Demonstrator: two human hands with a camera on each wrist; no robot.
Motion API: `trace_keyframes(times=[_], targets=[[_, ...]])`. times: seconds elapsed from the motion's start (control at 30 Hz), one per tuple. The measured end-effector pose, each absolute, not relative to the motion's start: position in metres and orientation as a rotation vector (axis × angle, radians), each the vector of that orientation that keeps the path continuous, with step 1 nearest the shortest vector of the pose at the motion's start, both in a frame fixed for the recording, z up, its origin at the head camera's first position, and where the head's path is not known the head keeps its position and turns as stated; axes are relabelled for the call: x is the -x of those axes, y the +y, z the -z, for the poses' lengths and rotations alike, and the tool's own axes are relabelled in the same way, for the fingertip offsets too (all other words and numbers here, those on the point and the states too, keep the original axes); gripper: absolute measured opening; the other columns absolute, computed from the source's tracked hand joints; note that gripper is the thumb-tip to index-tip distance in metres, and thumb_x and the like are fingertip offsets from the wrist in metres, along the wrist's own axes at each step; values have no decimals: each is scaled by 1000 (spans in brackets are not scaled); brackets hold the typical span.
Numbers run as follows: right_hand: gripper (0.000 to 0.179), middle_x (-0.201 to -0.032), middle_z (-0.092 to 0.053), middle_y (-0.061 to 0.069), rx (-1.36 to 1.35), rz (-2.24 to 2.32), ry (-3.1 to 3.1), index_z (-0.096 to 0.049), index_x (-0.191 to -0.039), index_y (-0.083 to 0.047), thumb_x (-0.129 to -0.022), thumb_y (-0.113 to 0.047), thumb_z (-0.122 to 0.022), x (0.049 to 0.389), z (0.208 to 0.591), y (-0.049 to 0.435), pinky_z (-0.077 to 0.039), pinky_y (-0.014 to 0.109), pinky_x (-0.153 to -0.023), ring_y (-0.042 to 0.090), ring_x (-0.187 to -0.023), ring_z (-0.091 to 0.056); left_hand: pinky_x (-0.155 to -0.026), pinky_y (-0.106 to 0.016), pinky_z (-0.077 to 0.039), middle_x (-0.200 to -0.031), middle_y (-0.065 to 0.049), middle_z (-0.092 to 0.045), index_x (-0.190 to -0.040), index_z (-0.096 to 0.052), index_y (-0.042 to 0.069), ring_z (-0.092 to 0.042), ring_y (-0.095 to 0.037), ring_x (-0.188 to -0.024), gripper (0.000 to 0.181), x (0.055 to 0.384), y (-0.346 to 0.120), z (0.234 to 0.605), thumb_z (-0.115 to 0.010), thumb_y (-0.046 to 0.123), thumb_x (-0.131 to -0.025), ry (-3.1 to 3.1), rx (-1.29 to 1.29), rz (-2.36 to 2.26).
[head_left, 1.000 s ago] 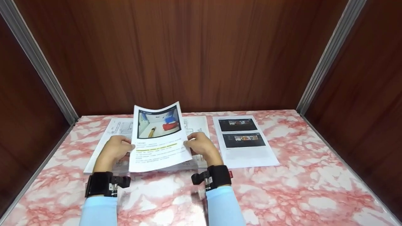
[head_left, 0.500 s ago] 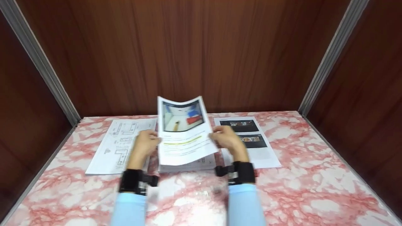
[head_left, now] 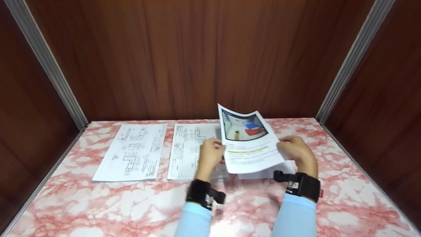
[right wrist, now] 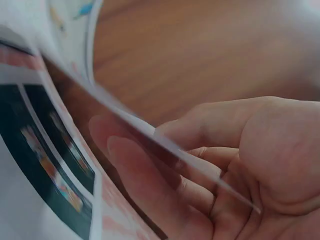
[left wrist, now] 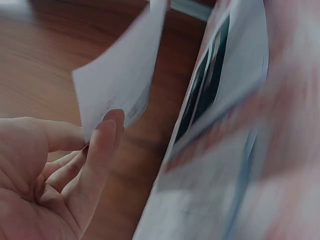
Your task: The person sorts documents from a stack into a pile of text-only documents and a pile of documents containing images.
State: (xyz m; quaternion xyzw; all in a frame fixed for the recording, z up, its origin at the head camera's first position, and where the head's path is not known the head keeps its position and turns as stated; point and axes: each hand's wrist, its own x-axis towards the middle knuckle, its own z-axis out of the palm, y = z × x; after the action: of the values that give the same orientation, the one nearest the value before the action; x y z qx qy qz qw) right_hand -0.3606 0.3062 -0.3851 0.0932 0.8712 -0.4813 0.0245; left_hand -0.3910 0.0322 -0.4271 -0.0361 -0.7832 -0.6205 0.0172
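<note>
A printed sheet of paper [head_left: 250, 154] with a colour picture and a yellow-highlighted line hangs above the table, bowed between both hands. My left hand [head_left: 210, 154] pinches its left edge, thumb against fingers, as the left wrist view also shows. On the opposite edge, my right hand [head_left: 298, 152] pinches the paper between thumb and fingers. Below the held sheet lies another printed sheet [right wrist: 50, 150] with dark pictures, mostly covered in the head view. Left of it, partly behind my left hand, is a stack of line drawings [head_left: 184, 158].
A second stack of line drawings [head_left: 135, 153] lies on the left of the red-and-white marbled table [head_left: 131, 207]. Brown wood-look panels [head_left: 184, 59] stand behind and at both sides, with metal posts at the corners.
Both hands have carried the held sheet rightward, from over the drawings to over the sheet with dark pictures. The two drawing stacks have come into view, with a gap between them.
</note>
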Motion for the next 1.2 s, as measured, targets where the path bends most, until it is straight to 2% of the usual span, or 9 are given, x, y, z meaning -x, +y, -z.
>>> trace_keyframes(times=[0.1, 0.3, 0.4, 0.53, 0.8, 0.93, 1.2], targets=[[40, -111, -60, 14, -363, 1670, 2552, -51, -124, -2, -88, -19, -50, 354, 392, 318, -50, 29, -77, 20, -90, -61, -51, -34, -55, -82, -6, -71, -101, -66, 4, -67, -25, -58, 19, 391, 54, 435, -61, 14, -85, -2439, 118, 1889], [44, -121, -54, 13, -500, 1740, 2473, -45, -131, -8, -91, -26, -49, 350, 406, 331, -49, 31, -80, 23, -99, -58, -54, -21, -50, -81, 0, -71, -107, -68, 6, -63, -10, -60, 26, 390, 71, 452, -61, 15, -83, -2501, 120, 1685], [42, -119, -56, 14, -496, 1755, 2480, -46, -130, -8, -91, -25, -48, 351, 410, 333, -51, 32, -78, 22, -95, -60, -57, -20, -48, -82, 1, -71, -113, -65, 5, -61, -6, -65, 33, 388, 74, 458, -61, 10, -80, -2522, 152, 1680], [40, -115, -57, 17, -472, 1812, 2477, -47, -128, -6, -91, -22, -48, 352, 414, 334, -52, 33, -76, 22, -90, -62, -57, -20, -49, -85, -2, -72, -115, -63, 4, -63, -7, -71, 39, 386, 79, 460, -59, 5, -76, -2494, 224, 1716], [40, -116, -56, 16, -555, 1868, 2491, -48, -129, -11, -91, -22, -47, 360, 424, 334, -52, 31, -75, 23, -91, -62, -72, -23, -53, -94, -8, -72, -118, -61, 2, -68, -12, -84, 44, 388, 82, 460, -56, -1, -74, -2475, 272, 1756], [37, -114, -56, 16, -581, 1892, 2482, -50, -127, -12, -91, -22, -48, 364, 431, 334, -51, 31, -76, 24, -91, -61, -79, -24, -52, -100, -9, -71, -117, -61, 2, -67, -14, -90, 44, 388, 82, 462, -57, -2, -73, -2529, 282, 1729], [38, -112, -58, 15, -552, 1810, 2547, -51, -126, -10, -89, -20, -48, 368, 434, 332, -49, 29, -74, 21, -87, -60, -84, -29, -52, -102, -13, -70, -117, -61, -1, -66, -20, -94, 45, 386, 82, 462, -61, 1, -72, -2640, 281, 1650]])
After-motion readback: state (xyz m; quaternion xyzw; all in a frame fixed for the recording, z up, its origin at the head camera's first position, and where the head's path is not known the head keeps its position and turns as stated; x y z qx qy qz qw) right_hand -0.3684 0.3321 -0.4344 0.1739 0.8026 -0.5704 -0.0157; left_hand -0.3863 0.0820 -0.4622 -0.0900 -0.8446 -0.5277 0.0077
